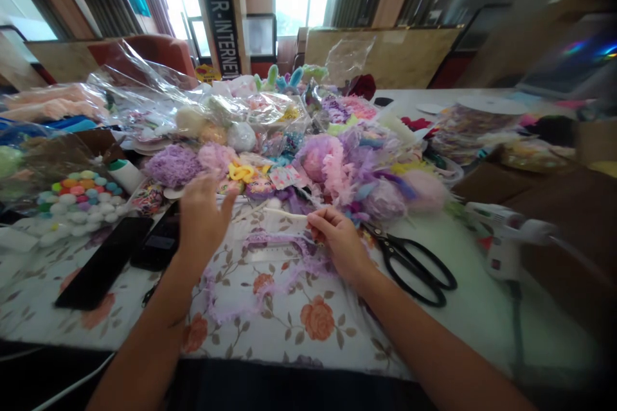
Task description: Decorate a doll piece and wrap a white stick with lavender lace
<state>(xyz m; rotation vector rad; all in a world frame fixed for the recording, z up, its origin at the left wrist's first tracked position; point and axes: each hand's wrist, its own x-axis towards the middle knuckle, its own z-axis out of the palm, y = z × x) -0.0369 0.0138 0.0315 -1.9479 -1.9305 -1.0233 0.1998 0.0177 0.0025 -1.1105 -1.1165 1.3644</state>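
Observation:
My right hand (340, 241) pinches the end of a thin cream-coloured strip (285, 213), which stretches left above the cloth; I cannot tell whether it is a cord or a stick. My left hand (205, 218) is raised near the yarn, blurred, its thumb apart from the fingers and nothing visible in it. Below the strip lie a clear ruler (272, 253) and fuzzy lilac yarn (231, 302), trailing over the flowered cloth (289, 347). Black-handled scissors (414, 266) rest to the right of my right hand.
Two dark phones, one (103, 263) larger in view, lie at left beside colourful pompoms (80, 196). Balls of purple yarn (173, 165), pink yarn and plastic-wrapped supplies pile up behind. A white glue gun (504, 237) and brown cardboard (563, 250) stand at right.

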